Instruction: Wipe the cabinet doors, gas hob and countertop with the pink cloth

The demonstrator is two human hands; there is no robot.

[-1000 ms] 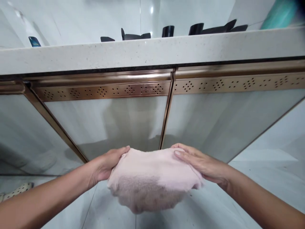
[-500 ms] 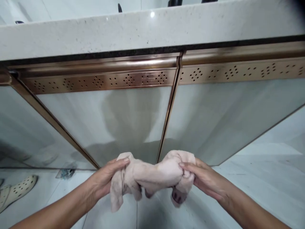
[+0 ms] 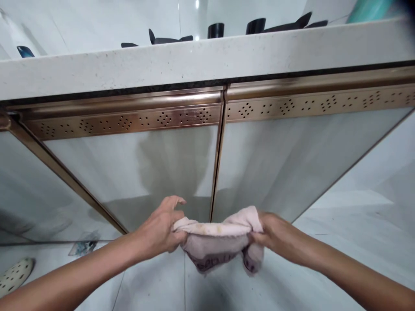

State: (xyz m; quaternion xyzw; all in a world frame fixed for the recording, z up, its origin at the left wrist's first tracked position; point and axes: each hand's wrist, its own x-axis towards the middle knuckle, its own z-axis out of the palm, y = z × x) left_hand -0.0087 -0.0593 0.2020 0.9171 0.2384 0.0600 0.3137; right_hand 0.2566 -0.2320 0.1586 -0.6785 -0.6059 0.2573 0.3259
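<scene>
Two bare hands stretch a pale pink cloth (image 3: 215, 248) between them above a light tiled floor (image 3: 152, 285), the left hand (image 3: 164, 229) pinching its left end with a finger lifted away, the right hand (image 3: 272, 235) grasping its bunched right end. The cloth sags in the middle, yellowish spots along its top fold and dark, blurred lettering below. Beyond it, on the far side, stand glossy cabinet doors (image 3: 129, 168) under a pale countertop (image 3: 168, 62); a dotted cream shoe (image 3: 16, 276) is at near left.
</scene>
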